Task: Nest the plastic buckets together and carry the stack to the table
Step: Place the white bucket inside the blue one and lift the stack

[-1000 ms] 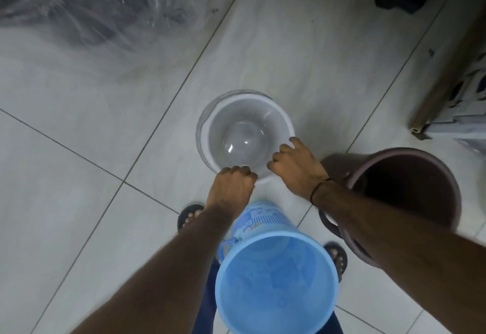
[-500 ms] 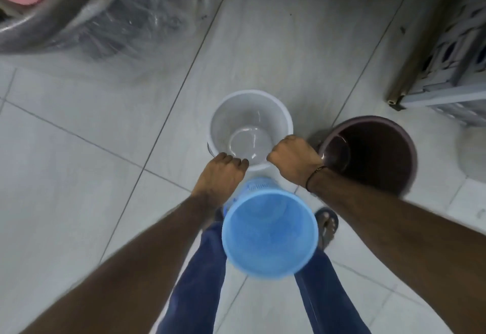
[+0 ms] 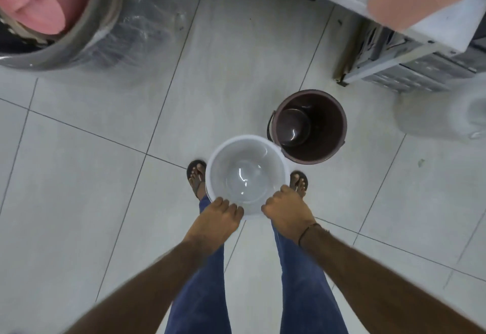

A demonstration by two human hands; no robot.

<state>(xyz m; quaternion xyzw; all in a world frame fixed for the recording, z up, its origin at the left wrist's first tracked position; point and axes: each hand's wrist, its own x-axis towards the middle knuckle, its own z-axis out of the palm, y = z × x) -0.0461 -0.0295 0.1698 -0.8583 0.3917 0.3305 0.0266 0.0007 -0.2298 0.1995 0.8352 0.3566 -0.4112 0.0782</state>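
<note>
White bucket (image 3: 246, 173) now lifted over the feet, rim gripped by both hands (image 3: 217, 222) (image 3: 285, 208); blue bucket hidden, brown bucket (image 3: 311, 126) not yet nested.

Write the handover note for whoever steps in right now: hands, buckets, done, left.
Left hand: grip shut on the near rim of the white bucket.
Right hand: grip shut on the same rim.
White bucket: held upright above the feet; no blue bucket visible, so nesting cannot be confirmed.
Brown bucket: on the floor, apart to the right, empty, unnested.
Left: nest with the brown bucket, carry the stack to the table.
</note>
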